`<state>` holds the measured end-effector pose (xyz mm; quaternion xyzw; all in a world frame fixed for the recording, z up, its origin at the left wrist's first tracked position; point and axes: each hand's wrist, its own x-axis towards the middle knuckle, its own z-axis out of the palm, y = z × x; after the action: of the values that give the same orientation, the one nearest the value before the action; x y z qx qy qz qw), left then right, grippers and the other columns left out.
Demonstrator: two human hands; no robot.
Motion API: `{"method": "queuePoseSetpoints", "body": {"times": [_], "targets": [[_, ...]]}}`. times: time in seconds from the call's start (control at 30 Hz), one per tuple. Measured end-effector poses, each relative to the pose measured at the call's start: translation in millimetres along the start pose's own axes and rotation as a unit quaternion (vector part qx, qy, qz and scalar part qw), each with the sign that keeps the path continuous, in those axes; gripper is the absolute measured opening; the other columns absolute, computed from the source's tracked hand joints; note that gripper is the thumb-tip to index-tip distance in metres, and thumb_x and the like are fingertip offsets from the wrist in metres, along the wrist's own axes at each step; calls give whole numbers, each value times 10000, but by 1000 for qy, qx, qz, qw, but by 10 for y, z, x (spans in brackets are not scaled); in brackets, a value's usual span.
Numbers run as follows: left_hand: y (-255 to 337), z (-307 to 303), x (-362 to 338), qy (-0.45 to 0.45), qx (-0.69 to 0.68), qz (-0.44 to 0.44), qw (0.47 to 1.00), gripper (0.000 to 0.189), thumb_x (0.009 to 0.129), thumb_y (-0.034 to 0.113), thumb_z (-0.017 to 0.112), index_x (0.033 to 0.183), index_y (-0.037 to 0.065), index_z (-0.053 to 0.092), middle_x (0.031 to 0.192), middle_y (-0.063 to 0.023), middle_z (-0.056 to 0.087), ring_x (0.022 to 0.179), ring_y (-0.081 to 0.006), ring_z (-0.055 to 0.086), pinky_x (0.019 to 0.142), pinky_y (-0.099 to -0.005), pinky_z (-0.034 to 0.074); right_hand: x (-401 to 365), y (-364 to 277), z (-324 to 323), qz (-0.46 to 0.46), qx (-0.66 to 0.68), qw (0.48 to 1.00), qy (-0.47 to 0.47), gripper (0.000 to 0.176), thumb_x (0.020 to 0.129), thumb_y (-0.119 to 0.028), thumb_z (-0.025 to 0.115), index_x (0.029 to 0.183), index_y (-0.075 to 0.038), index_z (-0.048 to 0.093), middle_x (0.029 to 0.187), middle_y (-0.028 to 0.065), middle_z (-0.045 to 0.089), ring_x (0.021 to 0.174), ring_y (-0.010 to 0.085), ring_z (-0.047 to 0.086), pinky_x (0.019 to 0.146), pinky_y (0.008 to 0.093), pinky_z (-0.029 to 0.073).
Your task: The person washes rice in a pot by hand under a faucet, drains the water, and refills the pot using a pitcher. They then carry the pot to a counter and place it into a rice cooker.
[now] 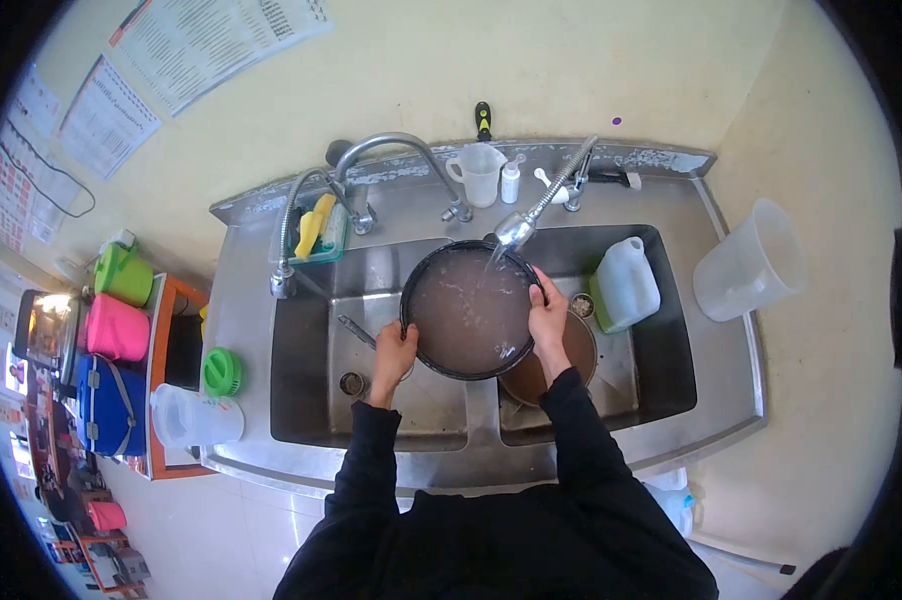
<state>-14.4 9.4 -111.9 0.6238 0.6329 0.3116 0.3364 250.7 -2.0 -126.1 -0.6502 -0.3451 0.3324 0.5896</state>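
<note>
A round black-rimmed basin [471, 310] full of cloudy brownish water is held over the divider of a double steel sink [436, 405]. My left hand [395, 352] grips its lower left rim, and my right hand [548, 318] grips its right rim. Water runs into it from a spray faucet head [515, 230] just above its far edge. Partly beneath the basin, in the right bowl, sits another round vessel [578, 350] with brown liquid. A dark handle [356, 330] sticks out in the left bowl, its other end mostly hidden by my left hand and the basin.
A whitish jug [628, 285] stands in the right bowl. Along the back ledge are a clear pitcher [479, 175], a white bottle [511, 182] and a curved faucet [396, 140]. A tall translucent container [751, 262] sits at right, a clear tub [197, 417] at left.
</note>
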Motion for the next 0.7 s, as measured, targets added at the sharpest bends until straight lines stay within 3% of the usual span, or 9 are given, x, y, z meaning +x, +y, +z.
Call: {"method": "queuePoseSetpoints", "body": {"times": [0.13,0.37,0.53,0.7], "targets": [[41,-63,-191,18,24,23,999,264,869,175,563,743,-56,553,588,-181,549,545,-259,550,550,-392,423,-81,72,-71,40,54,998,-9,337,945,-33,523,1279,-11,556,1160,66,634,1010,126,571,892,241,429],[106,-254,-602,14,-40,-22,999,271,863,140,562,665,-42,531,492,-130,511,438,-190,515,460,-356,398,-380,94,-189,103,139,984,-36,348,949,4,492,1291,-20,550,1165,77,631,967,112,591,858,227,455],[713,-471,-1040,13,-67,-64,996,272,862,114,561,636,-34,530,457,-82,505,388,-153,538,396,-319,396,-649,91,-329,153,213,963,-67,335,968,-22,462,1292,-24,549,1193,86,622,1018,135,596,894,238,460],[879,-527,-1295,26,-13,-62,998,295,878,101,546,618,-34,520,460,-65,510,380,-143,538,385,-293,397,-848,143,-403,172,234,955,-62,324,975,-69,471,1285,-24,554,1238,80,601,1080,147,579,943,267,448]]}}
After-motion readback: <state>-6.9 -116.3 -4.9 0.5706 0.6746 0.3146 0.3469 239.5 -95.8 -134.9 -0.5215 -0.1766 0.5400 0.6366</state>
